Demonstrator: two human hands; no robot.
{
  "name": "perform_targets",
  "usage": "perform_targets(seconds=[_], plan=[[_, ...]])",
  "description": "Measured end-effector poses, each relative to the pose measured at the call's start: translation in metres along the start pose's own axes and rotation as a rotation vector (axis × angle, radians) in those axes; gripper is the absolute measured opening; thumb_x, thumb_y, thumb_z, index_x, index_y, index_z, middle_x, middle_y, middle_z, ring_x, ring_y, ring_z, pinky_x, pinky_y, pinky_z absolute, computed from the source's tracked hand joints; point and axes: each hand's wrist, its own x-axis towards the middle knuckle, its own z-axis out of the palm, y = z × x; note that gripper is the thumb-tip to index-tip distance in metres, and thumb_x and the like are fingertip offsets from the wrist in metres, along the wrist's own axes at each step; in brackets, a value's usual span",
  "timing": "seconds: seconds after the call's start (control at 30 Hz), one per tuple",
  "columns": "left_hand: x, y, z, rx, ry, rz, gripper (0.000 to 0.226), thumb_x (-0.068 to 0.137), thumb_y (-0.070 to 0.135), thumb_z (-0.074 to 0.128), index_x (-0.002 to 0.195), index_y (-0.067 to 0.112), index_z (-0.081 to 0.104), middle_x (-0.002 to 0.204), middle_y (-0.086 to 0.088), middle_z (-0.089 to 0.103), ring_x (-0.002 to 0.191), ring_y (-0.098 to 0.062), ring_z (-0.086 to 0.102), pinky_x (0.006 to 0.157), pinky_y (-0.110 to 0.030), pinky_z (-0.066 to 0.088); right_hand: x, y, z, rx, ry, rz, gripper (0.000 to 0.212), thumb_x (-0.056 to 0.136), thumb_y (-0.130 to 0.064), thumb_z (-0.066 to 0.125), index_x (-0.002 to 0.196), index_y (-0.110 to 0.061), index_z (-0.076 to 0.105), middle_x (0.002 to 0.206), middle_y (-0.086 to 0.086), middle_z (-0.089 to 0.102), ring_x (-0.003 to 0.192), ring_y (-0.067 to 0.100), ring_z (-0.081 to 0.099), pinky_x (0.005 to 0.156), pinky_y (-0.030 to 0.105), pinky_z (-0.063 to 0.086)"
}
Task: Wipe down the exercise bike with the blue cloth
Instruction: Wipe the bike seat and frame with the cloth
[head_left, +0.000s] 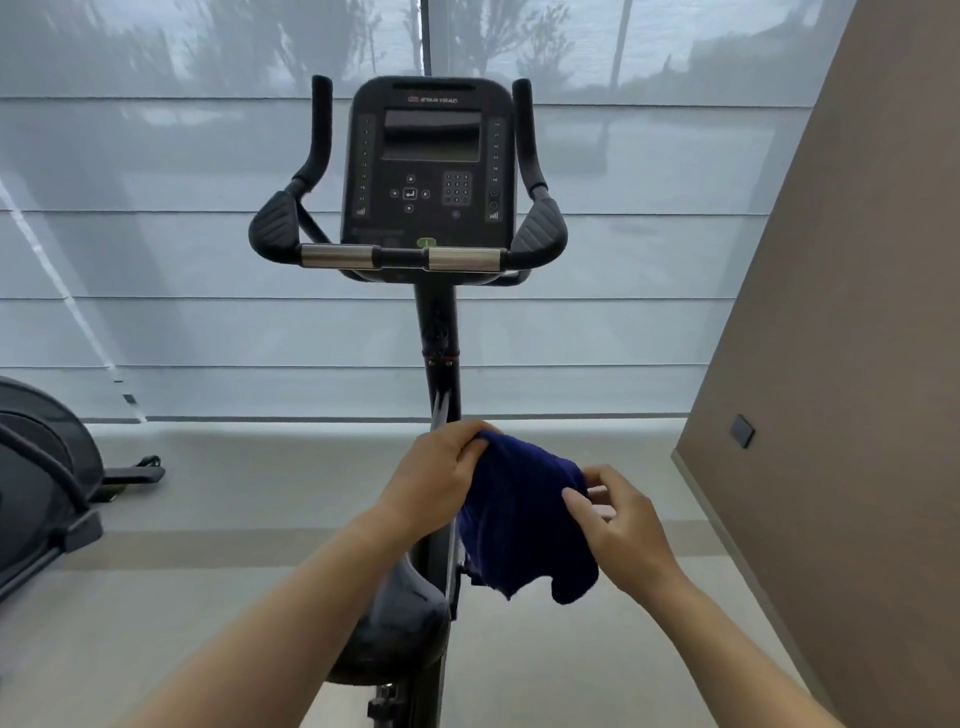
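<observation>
1. Machine (36, 483), second unit, far left floor; open floor between it and the exercise bike (428, 171).
2. Left hand (441, 475): fingers pinching the blue cloth (519, 519) top corner, before the bike's post.
3. Right hand (618, 525): fingertips nipping its right edge.
4. Risk: loose hanging cloth may slip or snag.
5. Wall (841, 364) crowds right side.
</observation>
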Motion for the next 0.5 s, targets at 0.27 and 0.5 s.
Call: perform_targets(seconds=[0.27,0.5], plan=[[-0.054,-0.015,-0.047,-0.128,-0.078,0.131,0.033,0.095,0.003,0.038,0.099,0.024,0.063,0.095,0.015,0.065,0.092,0.003,0.056,0.077,-0.006,0.041,-0.039,-0.029,0.050,-0.145,-0.084,-0.028,0.050,0.079,-0.031,0.072,0.123,-0.033,0.048,0.113,-0.022,0.053,0.101,0.000,0.053,0.081,0.016,0.045],[-0.094,-0.066,-0.106,0.112,-0.198,0.200,0.038,0.092,0.001,0.040,0.107,0.029,0.061,0.117,0.011,0.055,0.107,-0.003,0.049,0.090,-0.006,0.035,-0.081,-0.066,0.121,-0.200,0.024,-0.160,0.003,0.087,-0.027,0.062,0.086,-0.028,0.059,0.082,-0.011,0.060,0.077,0.004,0.056,0.067,0.014,0.042]])
